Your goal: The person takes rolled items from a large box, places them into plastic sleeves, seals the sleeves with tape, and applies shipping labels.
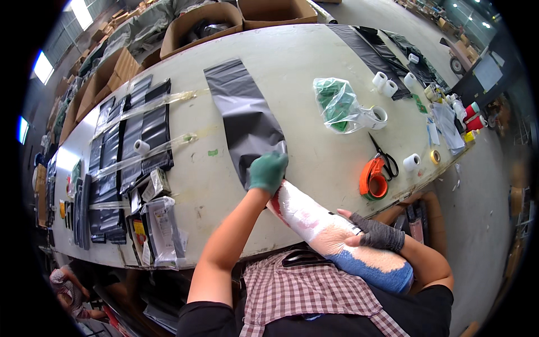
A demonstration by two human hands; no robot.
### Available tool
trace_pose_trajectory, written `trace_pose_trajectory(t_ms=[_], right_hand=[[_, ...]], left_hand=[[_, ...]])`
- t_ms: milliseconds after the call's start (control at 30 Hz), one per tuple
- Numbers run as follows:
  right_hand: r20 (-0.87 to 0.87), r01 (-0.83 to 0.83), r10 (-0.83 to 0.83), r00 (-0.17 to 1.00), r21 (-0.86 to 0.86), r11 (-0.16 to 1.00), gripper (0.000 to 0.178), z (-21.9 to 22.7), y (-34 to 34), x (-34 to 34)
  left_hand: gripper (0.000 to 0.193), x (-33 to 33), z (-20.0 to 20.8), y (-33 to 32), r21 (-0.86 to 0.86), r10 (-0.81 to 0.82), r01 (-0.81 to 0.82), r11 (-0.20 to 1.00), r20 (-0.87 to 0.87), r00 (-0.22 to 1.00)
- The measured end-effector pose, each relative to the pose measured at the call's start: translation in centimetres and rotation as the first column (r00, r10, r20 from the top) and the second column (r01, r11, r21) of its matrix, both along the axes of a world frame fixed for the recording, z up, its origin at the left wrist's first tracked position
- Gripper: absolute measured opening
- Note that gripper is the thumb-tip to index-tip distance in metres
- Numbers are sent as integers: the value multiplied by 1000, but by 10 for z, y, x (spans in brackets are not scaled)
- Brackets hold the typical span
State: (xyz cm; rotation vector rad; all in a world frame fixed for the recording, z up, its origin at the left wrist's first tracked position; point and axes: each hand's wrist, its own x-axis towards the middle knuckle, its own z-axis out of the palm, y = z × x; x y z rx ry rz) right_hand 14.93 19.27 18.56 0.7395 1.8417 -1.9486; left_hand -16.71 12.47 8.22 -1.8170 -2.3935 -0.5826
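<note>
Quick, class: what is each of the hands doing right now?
Left hand: closed on the grey bag mouth.
Right hand: closed on the clear-wrapped parcel.

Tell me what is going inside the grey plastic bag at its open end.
A long clear-wrapped bundle, white, red and blue, points into the grey plastic bag. The left hand covers the mouth, so how far it is in cannot be seen.
</note>
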Motion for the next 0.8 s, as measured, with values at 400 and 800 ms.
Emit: trace_pose_trajectory(t_ms=[400,800], right_hand=[[-457,261,-180,871,120,958,83,-106,9,-140],[-263,341,-217,940,712,614,34,-170,130,-336]], left_hand=[[52,-156,-154,29,182,-95,-530,828,978,187],[68,-129,-150,27,188,407,-694,695,693,595]])
